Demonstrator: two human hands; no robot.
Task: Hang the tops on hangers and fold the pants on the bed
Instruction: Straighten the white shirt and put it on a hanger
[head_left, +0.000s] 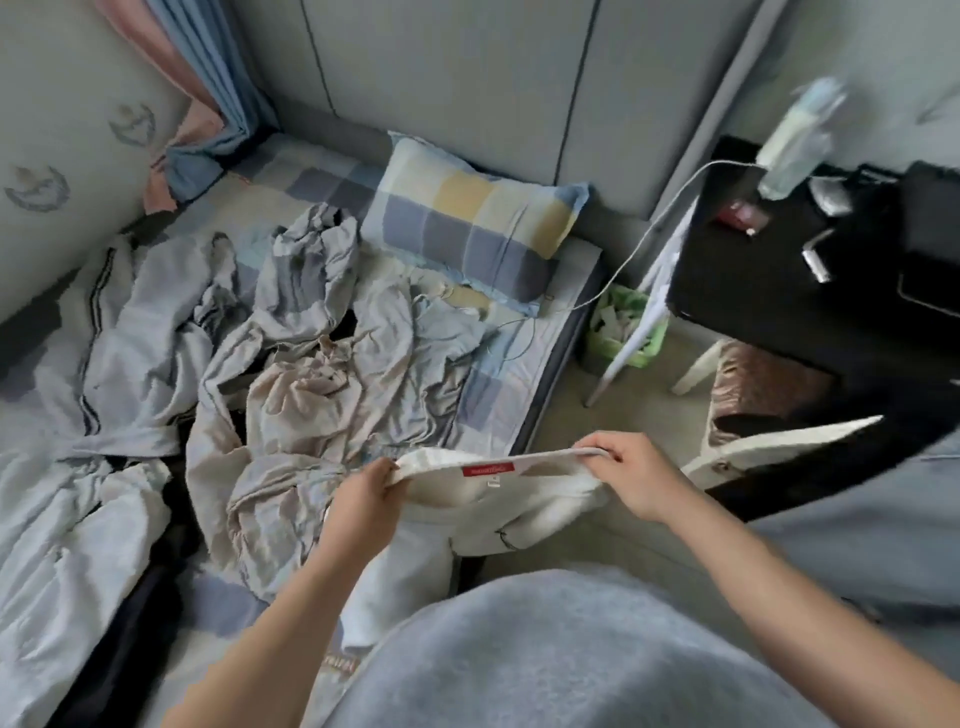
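I hold a white garment (488, 514) with a red label (488, 471) by its stretched opening, over the near edge of the bed (519, 384). My left hand (366, 499) grips the left end of the band, my right hand (634, 478) the right end. The rest of the white garment hangs down toward my lap. A heap of grey and beige clothes (322, 374) lies crumpled on the bed behind it. A light grey garment with dark stripes (109, 353) sprawls at the left. No hanger is in view.
A checked pillow (467, 228) lies at the head of the bed. A white cable (623, 265) runs from the bed to a black desk (779, 270) on the right. A green bin (623, 332) and a stool (753, 384) stand on the floor.
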